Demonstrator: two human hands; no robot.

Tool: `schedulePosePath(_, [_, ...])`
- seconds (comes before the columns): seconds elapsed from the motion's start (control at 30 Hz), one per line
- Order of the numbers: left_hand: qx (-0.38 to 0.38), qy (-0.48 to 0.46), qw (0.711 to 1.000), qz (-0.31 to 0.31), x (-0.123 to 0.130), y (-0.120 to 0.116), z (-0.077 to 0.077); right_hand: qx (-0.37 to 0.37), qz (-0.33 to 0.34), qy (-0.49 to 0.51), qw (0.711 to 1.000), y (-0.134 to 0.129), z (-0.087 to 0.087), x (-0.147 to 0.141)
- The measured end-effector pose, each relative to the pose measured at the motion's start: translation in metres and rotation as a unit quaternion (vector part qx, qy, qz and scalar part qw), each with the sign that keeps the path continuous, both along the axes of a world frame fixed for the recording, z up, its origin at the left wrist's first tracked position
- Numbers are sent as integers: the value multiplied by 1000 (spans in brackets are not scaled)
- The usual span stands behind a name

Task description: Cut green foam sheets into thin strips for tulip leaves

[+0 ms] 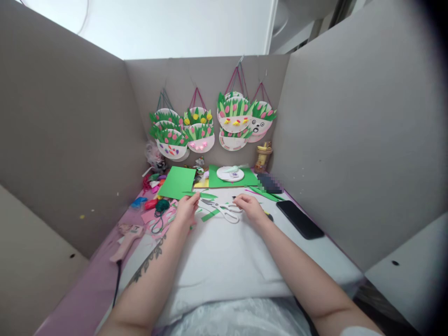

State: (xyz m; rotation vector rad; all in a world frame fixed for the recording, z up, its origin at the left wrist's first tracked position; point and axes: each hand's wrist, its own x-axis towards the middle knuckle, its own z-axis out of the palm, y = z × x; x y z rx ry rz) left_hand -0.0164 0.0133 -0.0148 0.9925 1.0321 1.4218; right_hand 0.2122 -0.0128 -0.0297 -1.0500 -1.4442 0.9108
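Taking the scissors (217,206) as the clock's centre, with twelve pointing at the back panel (206,74), the left hand (189,205) is sitting at nine o'clock. Its fingers are pinching a narrow piece of green paper (209,195), which is sticking out toward three o'clock, just above the scissor blades. The right hand (248,206) is hovering near three o'clock, fingers curling together beside the white handles; whether they are gripping anything, I cannot tell. The scissors are lying on the white cloth (224,261), their blades pointing toward ten, and a green strip (210,214) is lying near them at nine.

Farther out at nine o'clock, a dark green yarn ball (162,206) is resting among pink scraps (149,216). A pink glue gun (129,241) is lying on the pink tabletop (80,284) between eight and nine. A large green sheet (178,182) is occupying ten o'clock, while a white plate (226,173) is resting on another green sheet (250,179) at twelve. A black phone (300,219) is lying at three. From eleven to one, paper-plate baskets (234,122) filled with green leaves are hanging on the back panel.
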Motion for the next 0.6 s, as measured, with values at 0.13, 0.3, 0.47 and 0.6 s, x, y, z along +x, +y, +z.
schedulePosePath(0.13, [-3, 4, 1000, 1, 4, -1, -2, 16, -29, -12, 999, 6, -4, 4])
schedulePosePath(0.3, [-5, 22, 1000, -4, 11, -5, -4, 16, -61, 0, 998, 10, -10, 3])
schedulePosePath(0.47, [4, 59, 998, -3, 10, -5, -7, 15, -52, 3, 999, 9, -8, 3])
schedulePosePath(0.6, [9, 104, 994, -16, 16, -10, -11, 22, -37, -15, 999, 4, -6, -3])
